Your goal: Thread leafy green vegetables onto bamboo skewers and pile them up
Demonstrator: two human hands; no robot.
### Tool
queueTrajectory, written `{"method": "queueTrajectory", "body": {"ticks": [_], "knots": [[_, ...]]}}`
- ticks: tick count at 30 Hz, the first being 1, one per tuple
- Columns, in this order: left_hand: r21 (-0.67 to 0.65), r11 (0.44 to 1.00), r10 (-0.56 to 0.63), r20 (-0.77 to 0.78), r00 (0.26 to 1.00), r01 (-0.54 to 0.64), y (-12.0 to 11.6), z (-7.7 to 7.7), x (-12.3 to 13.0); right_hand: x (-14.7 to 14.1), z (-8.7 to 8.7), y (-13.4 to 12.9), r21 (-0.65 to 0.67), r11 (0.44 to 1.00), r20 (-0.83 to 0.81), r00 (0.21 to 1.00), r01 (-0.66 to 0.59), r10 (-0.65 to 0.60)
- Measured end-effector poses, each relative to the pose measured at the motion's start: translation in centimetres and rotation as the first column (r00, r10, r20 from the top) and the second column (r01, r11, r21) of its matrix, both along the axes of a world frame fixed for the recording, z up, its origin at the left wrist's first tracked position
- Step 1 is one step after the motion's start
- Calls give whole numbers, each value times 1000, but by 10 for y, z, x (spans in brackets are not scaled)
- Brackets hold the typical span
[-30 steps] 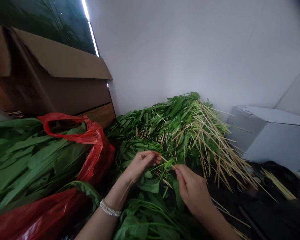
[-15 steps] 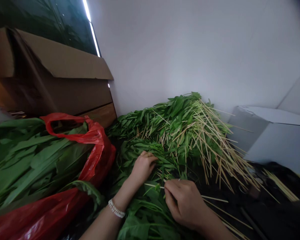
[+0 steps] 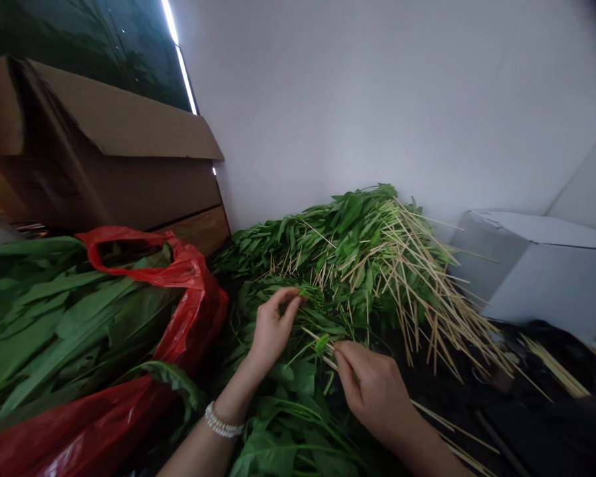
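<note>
My right hand (image 3: 375,384) is closed in a pinch round a thin wooden skewer (image 3: 310,333), whose pointed end slants up and left. A folded piece of green stem (image 3: 322,342) is threaded on it, just ahead of the fingertips. Above and to the left, my left hand (image 3: 274,324), with a beaded bracelet at the wrist, pinches a thin green stem (image 3: 305,291) over a heap of leafy greens. More loose leafy greens (image 3: 288,424) lie below, between my forearms.
Behind my hands rises a pile of skewered greens (image 3: 357,218), with many bare skewer ends (image 3: 427,298) fanning right. Left stands a red plastic bag (image 3: 191,291) full of large leaves, with a cardboard box (image 3: 144,179) behind. A white box (image 3: 551,278) and loose skewers (image 3: 559,368) are at right.
My left hand has moved up, its thumb and fingers now pinching a stem. My right hand has lifted slightly and shifted right, tilting the skewer tip upward.
</note>
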State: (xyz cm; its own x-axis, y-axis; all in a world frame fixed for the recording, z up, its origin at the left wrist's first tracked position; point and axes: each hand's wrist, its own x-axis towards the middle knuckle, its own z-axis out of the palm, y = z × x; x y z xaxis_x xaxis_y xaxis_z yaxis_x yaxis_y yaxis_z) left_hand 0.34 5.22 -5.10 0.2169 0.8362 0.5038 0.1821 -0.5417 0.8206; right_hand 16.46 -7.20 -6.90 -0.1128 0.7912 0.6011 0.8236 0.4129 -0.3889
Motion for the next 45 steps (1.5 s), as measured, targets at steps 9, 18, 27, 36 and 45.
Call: {"method": "queueTrajectory", "body": {"ticks": [9,18,27,36,45], "knots": [[-480,777,-205,419,885,407,-6,5,3,8,-7,6,53,991,-82,989,127,-122],[-455,784,-244,400,883,422,-6,0,4,7,-8,7,62,988,-60,989,141,-137],[-476,791,-220,367,904,385,-9,3,6,6,-7,7,53,981,-39,982,188,-186],[-483,801,-214,322,922,354,-8,1,6,5,-10,7,36,981,-34,981,192,-191],[-485,768,-281,331,901,418,-3,-2,1,3,-10,7,43,981,-18,982,190,-189]]}}
